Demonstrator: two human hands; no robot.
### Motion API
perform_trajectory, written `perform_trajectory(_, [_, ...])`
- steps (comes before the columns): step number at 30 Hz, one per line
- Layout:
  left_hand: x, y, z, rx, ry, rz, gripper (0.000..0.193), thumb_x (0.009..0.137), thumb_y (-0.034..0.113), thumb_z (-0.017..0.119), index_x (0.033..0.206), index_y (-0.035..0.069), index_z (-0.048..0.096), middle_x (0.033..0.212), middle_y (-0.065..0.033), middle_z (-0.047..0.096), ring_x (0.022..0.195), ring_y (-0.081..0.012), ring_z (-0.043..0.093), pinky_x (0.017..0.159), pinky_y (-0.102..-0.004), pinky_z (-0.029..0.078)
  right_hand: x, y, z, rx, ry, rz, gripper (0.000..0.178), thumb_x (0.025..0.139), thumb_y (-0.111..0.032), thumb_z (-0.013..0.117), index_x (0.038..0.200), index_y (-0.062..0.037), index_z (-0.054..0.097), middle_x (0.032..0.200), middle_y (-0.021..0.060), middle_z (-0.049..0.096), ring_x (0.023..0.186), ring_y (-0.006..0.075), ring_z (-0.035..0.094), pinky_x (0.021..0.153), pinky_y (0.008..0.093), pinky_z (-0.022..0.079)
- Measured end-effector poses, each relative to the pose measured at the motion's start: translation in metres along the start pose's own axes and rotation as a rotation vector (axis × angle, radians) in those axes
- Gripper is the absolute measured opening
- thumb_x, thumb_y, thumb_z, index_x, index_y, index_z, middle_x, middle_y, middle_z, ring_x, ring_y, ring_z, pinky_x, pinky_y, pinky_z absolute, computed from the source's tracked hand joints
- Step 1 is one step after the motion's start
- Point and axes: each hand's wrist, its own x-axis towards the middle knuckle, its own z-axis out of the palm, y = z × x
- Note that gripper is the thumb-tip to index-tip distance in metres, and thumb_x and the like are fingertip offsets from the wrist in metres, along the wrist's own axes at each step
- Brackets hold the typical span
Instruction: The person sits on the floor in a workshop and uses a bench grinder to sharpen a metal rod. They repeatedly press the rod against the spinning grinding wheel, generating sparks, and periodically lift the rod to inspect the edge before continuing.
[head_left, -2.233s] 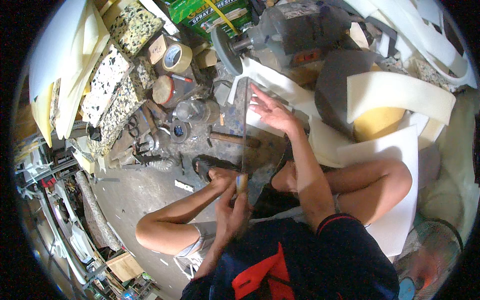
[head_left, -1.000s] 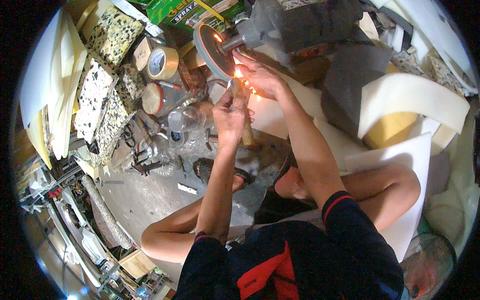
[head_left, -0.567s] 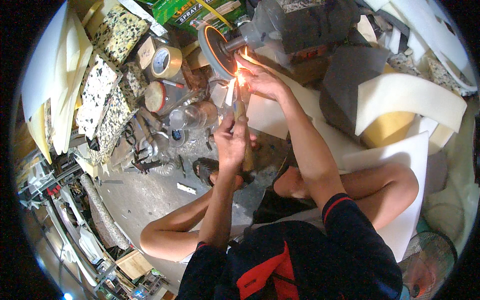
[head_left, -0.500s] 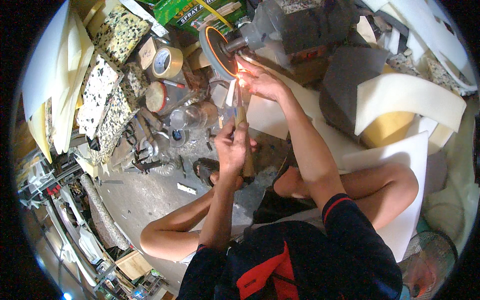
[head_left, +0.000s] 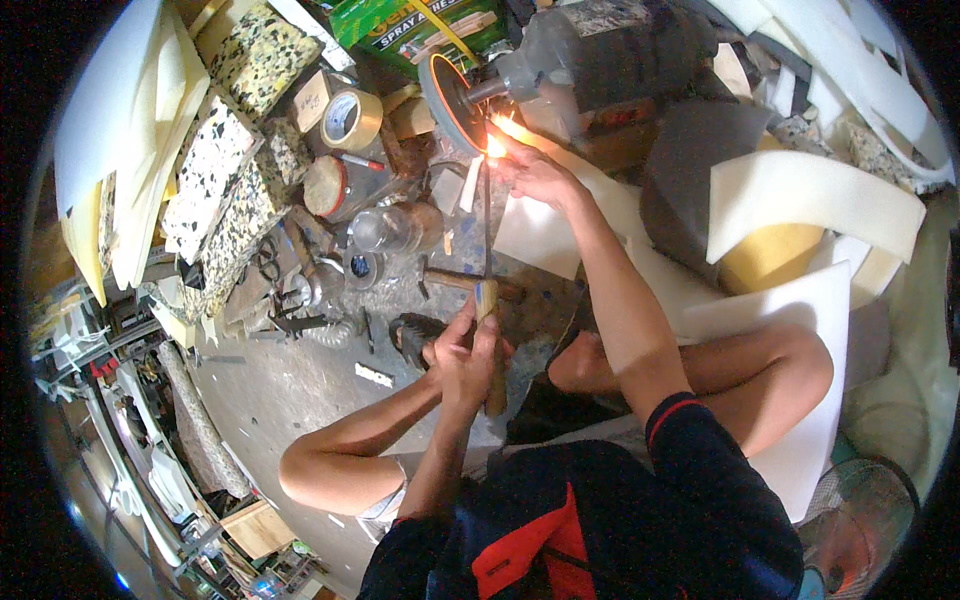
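A person sits cross-legged on the floor, the left hand [head_left: 465, 350] gripping the wooden handle [head_left: 490, 345] of a long thin blade [head_left: 486, 225] while the right hand [head_left: 535, 175] steadies its tip against the spinning grinding wheel [head_left: 445, 100], where bright sparks [head_left: 497, 140] flare, with foam pieces [head_left: 810, 195] lying just beside.
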Motion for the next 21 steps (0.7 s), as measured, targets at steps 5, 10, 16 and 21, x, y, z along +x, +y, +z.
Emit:
perform_trajectory(5, [-0.022,-0.014,-0.012,0.023,-0.051,0.045,0.031,0.099,0.022,0.055,0.121,0.000,0.061,0.070,-0.0039,0.061,0.057,-0.0118,0.059,0.046,-0.0273,0.047,-0.016,-0.006,0.008,0.146,-0.038,0.034,0.067,0.100,-0.035,0.056,0.157,-0.0205,0.024,0.147,0.0147,0.049,0.125,0.0240,0.055,0.107,0.0339,0.041])
perform_trajectory(10, [-0.045,-0.014,-0.014,0.022,-0.013,0.036,0.034,0.099,0.021,0.056,0.124,-0.001,0.059,0.075,-0.0053,0.061,0.057,-0.0128,0.060,0.047,-0.0266,0.047,-0.026,0.002,0.017,0.060,0.018,0.044,0.064,0.101,-0.033,0.055,0.157,-0.0233,0.025,0.139,0.0139,0.055,0.118,0.0232,0.058,0.105,0.0354,0.043])
perform_trajectory(16, [-0.067,-0.037,-0.031,0.205,-0.038,0.114,0.038,0.098,0.019,0.056,0.132,0.002,0.058,0.079,-0.0049,0.062,0.057,-0.0126,0.059,0.049,-0.0258,0.047,-0.043,0.008,0.025,-0.072,0.042,0.028,0.065,0.101,-0.031,0.056,0.157,-0.0244,0.024,0.135,0.0149,0.058,0.120,0.0245,0.057,0.106,0.0361,0.041])
perform_trajectory(21, [-0.103,-0.009,-0.033,0.093,-0.006,-0.075,0.037,0.097,0.014,0.056,0.132,0.002,0.059,0.083,-0.0041,0.064,0.061,-0.0117,0.058,0.055,-0.0264,0.048,-0.073,0.000,0.048,0.142,-0.004,0.050,0.062,0.103,-0.023,0.055,0.157,-0.0309,0.025,0.146,0.0162,0.050,0.128,0.0230,0.052,0.094,0.0343,0.046])
